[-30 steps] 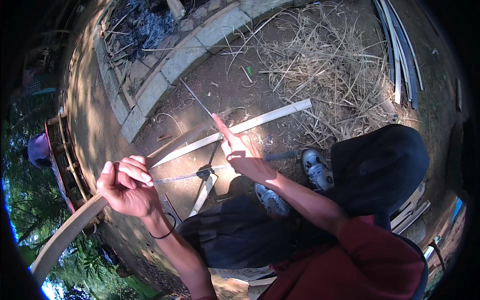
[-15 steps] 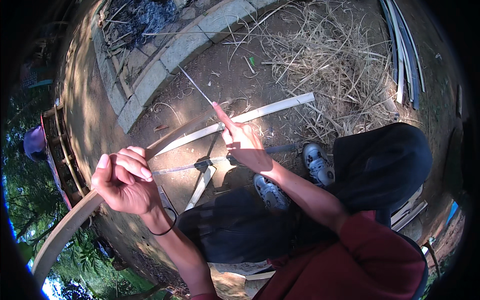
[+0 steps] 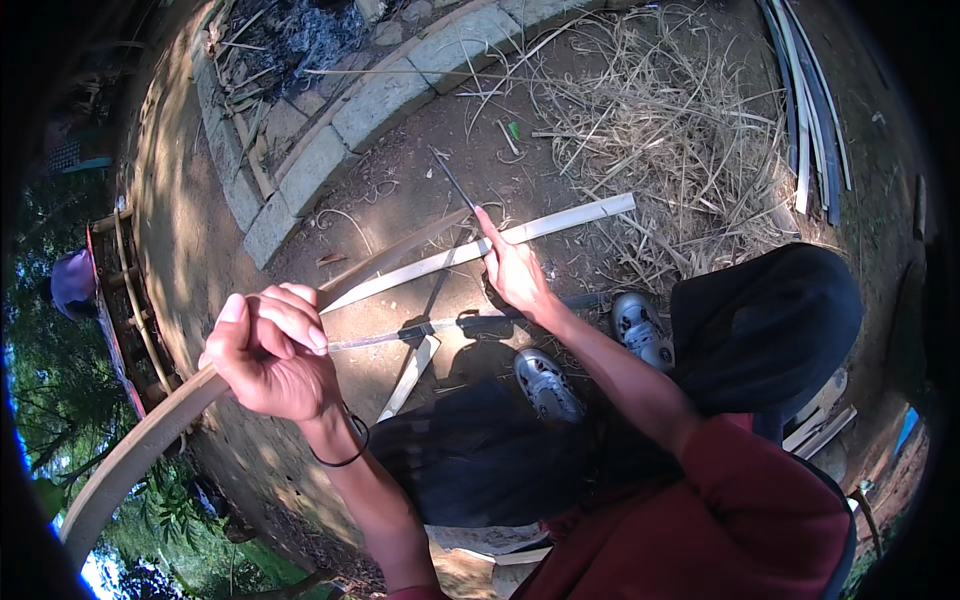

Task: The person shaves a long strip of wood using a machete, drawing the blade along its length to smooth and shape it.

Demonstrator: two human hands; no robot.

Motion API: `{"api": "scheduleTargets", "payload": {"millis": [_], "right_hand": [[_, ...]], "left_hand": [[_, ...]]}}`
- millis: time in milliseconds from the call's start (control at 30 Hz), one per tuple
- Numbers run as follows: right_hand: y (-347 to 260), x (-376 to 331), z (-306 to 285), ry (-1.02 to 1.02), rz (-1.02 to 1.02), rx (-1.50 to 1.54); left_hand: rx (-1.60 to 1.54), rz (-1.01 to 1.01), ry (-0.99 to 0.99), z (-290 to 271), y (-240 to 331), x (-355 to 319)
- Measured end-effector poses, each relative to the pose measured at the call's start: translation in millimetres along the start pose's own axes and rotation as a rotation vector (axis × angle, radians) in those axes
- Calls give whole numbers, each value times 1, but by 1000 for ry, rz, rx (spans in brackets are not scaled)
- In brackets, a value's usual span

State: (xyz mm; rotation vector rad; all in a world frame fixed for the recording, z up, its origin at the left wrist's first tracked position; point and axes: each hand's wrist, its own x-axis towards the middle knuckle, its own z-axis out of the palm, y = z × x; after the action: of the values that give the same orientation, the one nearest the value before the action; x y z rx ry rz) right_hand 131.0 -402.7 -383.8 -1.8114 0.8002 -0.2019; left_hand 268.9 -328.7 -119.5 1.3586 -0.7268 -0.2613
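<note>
Your left hand (image 3: 275, 355) hides a stretch of the wooden strip (image 3: 150, 440), whose lower-left end is lost at the dark rim, your right hand (image 3: 515, 272) covers the grip of the thin blade (image 3: 453, 176), the top edge cuts off the ash bed (image 3: 312, 42), and the purple shape (image 3: 74, 284) far left, perhaps a cap, is too small to tell.

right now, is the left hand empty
No, the left hand has its fingers curled around a long wooden strip.
</note>
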Motion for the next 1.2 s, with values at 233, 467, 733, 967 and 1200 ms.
{"api": "scheduleTargets", "payload": {"millis": [233,467,733,967,1200], "right_hand": [[-48,-8,-12,-16,-79,140],[-25,7,-8,-75,28,47],[-31,-4,-3,-13,-32,94],[-36,4,-4,-2,-68,166],[-12,8,4,13,-11,116]], "left_hand": [[62,16,95,-10,0,4],[25,0,132,-5,-3,5],[38,-12,106,-9,2,0],[69,44,210,-3,-1,-1],[18,-6,170,-10,-3,5]]}}
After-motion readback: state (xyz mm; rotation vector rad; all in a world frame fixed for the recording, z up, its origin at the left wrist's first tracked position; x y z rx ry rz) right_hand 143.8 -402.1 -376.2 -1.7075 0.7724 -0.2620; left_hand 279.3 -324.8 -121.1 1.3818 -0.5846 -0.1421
